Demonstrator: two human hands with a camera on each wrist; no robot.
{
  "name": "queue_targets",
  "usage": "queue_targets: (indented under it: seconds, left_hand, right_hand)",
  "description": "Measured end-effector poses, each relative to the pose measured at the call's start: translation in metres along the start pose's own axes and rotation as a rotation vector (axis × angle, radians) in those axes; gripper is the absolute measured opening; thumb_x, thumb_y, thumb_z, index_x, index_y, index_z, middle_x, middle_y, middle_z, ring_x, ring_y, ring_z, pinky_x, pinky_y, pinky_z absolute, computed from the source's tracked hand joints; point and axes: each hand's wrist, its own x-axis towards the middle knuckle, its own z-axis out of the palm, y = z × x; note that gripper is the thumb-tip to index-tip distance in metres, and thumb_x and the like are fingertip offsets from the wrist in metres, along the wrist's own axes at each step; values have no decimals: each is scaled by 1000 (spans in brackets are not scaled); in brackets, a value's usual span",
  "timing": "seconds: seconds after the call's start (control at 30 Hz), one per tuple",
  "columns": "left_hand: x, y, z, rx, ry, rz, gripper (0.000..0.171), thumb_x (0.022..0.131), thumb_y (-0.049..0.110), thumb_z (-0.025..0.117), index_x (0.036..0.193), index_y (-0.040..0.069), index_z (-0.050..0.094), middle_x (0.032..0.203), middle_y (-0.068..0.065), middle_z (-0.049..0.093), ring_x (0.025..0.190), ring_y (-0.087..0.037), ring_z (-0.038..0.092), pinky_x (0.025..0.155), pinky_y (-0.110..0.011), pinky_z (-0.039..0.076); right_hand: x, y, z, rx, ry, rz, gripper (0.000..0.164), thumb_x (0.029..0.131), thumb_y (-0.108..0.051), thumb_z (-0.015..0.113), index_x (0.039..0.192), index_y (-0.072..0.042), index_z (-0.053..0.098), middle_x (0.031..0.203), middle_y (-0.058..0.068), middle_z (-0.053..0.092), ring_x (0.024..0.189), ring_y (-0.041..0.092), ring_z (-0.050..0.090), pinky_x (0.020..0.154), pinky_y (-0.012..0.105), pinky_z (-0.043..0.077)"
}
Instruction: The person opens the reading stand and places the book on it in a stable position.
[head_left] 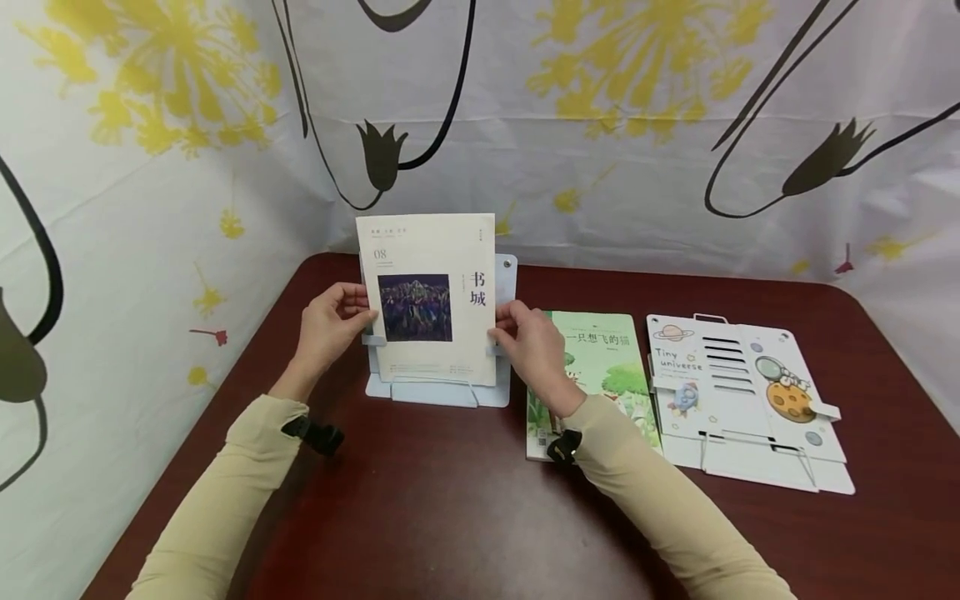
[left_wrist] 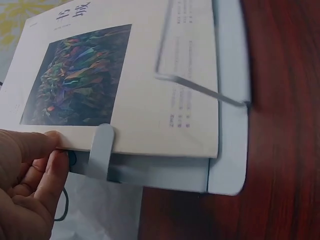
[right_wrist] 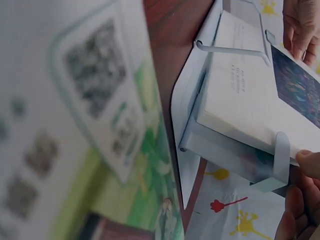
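Observation:
A white magazine-like book with a dark picture on its cover stands on a pale blue metal book stand. At its left edge, my left hand pinches the book, thumb on the cover side. My right hand holds the opposite edge the same way, its other fingers partly hidden behind. Side clips of the stand lap over the cover edges near both thumbs. A wire page holder crosses the lower cover in the left wrist view.
A green picture book lies on the dark red table, partly under my right forearm. To its right rests a white book stand with space drawings and folded wire holders. A patterned white curtain hangs behind the table and along the left.

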Motion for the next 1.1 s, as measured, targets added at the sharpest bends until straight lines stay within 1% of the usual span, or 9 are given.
queue_targets:
  seconds: [0.17,0.23,0.53,0.73,0.83,0.9,0.97,1.03,1.1]
  left_hand:
    - [-1,1,3,58,16,24,29,84,8,70,111,0,62,102,-16,67,89,-26,66,74,-36,55]
    - [-1,2,4,63,7,14,29,84,8,70,111,1,62,102,-16,67,89,-26,66,74,-39,55]
    - [2,3,10,86,-46,-13,30,86,13,69,112,0,62,103,-18,67,88,-28,66,73,-42,56]
    - [-3,-1,2,140,-24,-21,30,87,19,69,109,-1,64,100,-19,68,86,-29,67,74,-43,55]
    - [-6,-4,-1,158,-22,-14,30,86,18,70,108,-2,64,99,-19,68,85,-29,68,73,-43,56]
    - [-7,-4,-1,155,-5,6,30,85,16,70,108,-2,63,98,-19,68,84,-29,68,71,-40,56]
    - [-8,-3,1,134,44,41,31,84,13,71,109,-1,62,98,-18,68,82,-26,67,68,-28,56]
    - [-9,2,3,87,131,111,31,83,9,72,109,-2,61,98,-17,67,82,-23,65,66,-15,52]
    - [-10,10,7,22,215,201,31,81,5,72,109,-3,61,98,-16,66,81,-16,62,66,-5,45]
  right_hand:
    - [-2,0,-3,-67,-11,7,16,82,-19,74,92,-12,64,85,3,71,79,19,60,62,33,45]
    - [-2,1,-3,-90,-15,5,16,82,-21,74,91,-12,64,85,2,71,78,19,60,62,32,44]
    - [-3,8,-5,-164,13,-26,16,83,-22,74,86,-12,61,80,2,68,70,18,56,58,30,41]
    - [3,1,0,-265,-36,-61,20,84,-28,72,82,-15,57,71,-2,61,60,14,52,51,27,37]
    - [5,-2,2,-273,-67,-55,21,84,-30,72,85,-15,57,71,-3,63,60,14,55,49,26,37]
    - [5,-1,0,-244,-89,-37,23,83,-30,73,91,-15,58,74,-3,65,62,13,58,49,26,38]
    - [4,0,-3,-187,-121,-19,26,83,-29,73,97,-13,58,77,-1,66,64,14,60,51,27,40]
    - [3,2,-10,-107,-146,0,29,83,-27,73,102,-11,58,78,0,65,64,14,58,53,26,41]
    - [3,4,-19,-29,-164,6,29,84,-24,72,106,-9,59,77,2,63,63,14,56,54,26,41]
